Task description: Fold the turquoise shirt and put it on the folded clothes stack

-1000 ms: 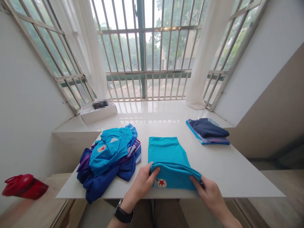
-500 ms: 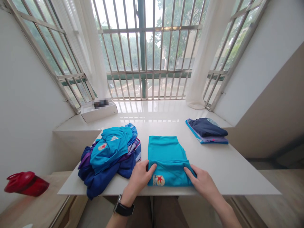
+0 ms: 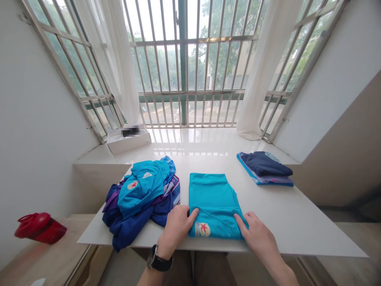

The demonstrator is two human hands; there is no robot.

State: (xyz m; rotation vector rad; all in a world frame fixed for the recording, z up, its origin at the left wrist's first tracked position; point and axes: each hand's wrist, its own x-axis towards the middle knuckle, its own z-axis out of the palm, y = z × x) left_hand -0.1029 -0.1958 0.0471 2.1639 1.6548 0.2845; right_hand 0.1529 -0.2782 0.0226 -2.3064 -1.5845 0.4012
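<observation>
A turquoise shirt lies folded in front of me on the white table, its lower part turned over in a flap that bears a round badge with a red star. My left hand, with a black watch on the wrist, grips the flap's left edge, thumb on top and fingers at the side. At the right edge my right hand holds the cloth the same way, its thumb lying on the fabric. The fingertips under the cloth are hidden.
Left of the shirt is a loose heap of blue and purple clothes, overhanging the table's front edge. A folded stack of clothes lies at the back right. Further off are a white box on the sill and a red cap-like item at lower left.
The view has shifted slightly, so everything appears a little further right and lower. Both hands still hold the shirt's side edges, and the fold looks much the same.
</observation>
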